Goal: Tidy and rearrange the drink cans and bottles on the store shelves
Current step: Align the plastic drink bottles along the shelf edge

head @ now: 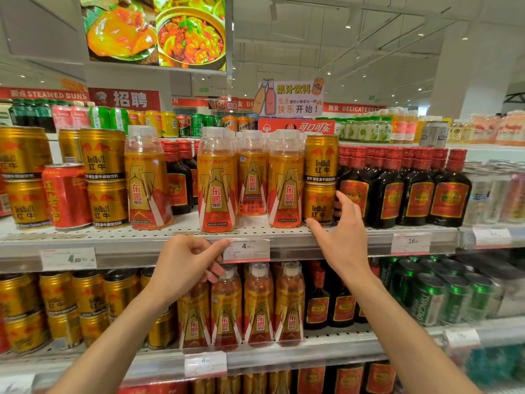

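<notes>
On the upper shelf (pixel 159 237), 2 stacked gold cans marked "RedBull 红牛" (pixel 320 180) stand between orange "东鹏特饮" bottles (pixel 216 183) and dark red-capped bottles (pixel 412 189), with more RedBull stacks and a red "王老吉" can (pixel 66 196) at the left. The right hand (pixel 339 231) has an open, empty grip spread just beside the lower RedBull can, thumb at its base, while the left hand (pixel 186 265) is loosely curled, holding nothing, in front of the shelf edge by a price tag (pixel 246 249) reading "4.20". Behind, a red "可口可乐" box (pixel 297 127), a "果汁饮料" sign (pixel 289 97) and "STEAMED BUNS" lettering show.
</notes>
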`<state>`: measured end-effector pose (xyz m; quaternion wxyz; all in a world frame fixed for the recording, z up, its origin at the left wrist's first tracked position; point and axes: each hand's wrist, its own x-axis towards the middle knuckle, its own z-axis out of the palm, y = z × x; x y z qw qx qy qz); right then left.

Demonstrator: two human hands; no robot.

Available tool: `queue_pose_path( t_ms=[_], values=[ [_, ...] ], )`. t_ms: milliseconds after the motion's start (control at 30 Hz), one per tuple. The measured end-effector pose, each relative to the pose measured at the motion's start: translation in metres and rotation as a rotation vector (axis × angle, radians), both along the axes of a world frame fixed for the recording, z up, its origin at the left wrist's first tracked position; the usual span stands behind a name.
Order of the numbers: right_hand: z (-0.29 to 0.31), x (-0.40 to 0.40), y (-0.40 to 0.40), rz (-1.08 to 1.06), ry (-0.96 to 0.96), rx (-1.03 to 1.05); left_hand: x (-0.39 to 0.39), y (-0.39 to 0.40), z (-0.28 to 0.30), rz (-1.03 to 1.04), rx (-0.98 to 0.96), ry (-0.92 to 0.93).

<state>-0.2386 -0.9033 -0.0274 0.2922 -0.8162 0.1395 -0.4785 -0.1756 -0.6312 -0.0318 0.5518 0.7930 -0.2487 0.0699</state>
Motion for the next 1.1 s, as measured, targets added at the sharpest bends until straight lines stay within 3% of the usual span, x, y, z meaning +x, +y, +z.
queue_pose_path(
  t_ms=[800,1100],
  values=[
    [-0.006,0.000,0.002,0.007,-0.012,0.037,0.000,0.002,-0.003,0.036,0.021,-0.038],
    [-0.037,-0.021,0.020,-0.021,-0.081,-0.233,0.002,0.001,-0.023,0.147,-0.019,-0.176]
  ],
)
